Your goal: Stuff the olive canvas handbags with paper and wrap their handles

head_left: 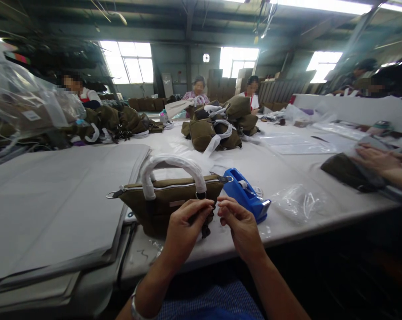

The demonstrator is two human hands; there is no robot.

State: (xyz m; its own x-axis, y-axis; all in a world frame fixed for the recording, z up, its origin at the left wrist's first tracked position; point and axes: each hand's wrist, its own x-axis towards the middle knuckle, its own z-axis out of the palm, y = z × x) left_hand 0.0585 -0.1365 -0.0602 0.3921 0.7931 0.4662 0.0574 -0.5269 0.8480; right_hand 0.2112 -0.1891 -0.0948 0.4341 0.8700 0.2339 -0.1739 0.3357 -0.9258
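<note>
An olive handbag [167, 195] stands upright at the table's front edge, its two handles [174, 164] wrapped in white material and its zip running along the top. My left hand [187, 222] is in front of the bag's right part, thumb and fingers pinched together. Just right of it, my right hand [239, 222] is also pinched, its fingertips close to the left ones. Whatever lies between the fingers is too small to make out. Dark pieces hang from the bag beside my left hand. A blue tape dispenser [245, 195] sits behind my right hand.
Large white sheets [61, 200] are stacked on the left. Crumpled clear plastic [299, 202] lies right of the dispenser. More olive bags [204, 133] are piled farther back. At the right, another person's hands [377, 158] touch a dark bag [347, 171]. People sit beyond the table.
</note>
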